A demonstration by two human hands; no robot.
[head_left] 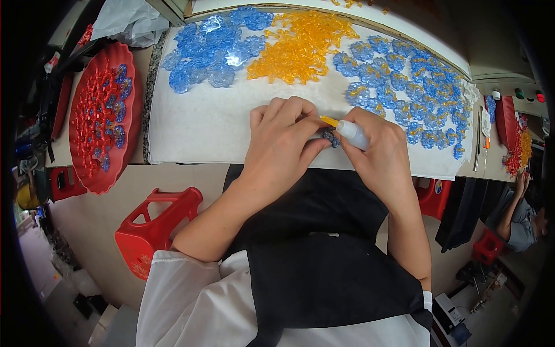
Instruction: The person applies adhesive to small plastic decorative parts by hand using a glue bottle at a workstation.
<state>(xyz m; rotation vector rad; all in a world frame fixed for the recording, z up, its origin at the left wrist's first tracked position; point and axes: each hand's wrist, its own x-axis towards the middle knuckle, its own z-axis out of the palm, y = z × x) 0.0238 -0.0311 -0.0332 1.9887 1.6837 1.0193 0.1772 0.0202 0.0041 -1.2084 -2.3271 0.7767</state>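
Observation:
My right hand is closed round a small translucent white squeeze bottle, tilted with its narrow end toward my left hand. A yellow-orange piece shows at that end; I cannot tell whether it is the nozzle or a separate part. Between the thumb and fingers of my left hand is a small dark blue flower-shaped piece, partly hidden. Both hands are over the front part of a white cloth. Beyond them lie a heap of clear blue flower pieces and a heap of amber plastic pieces.
Rows of blue flowers with amber centres cover the cloth's right side. A red scalloped tray of red and blue pieces stands at left. Red stools are below the table. At far right, another person's arm is near red and amber pieces.

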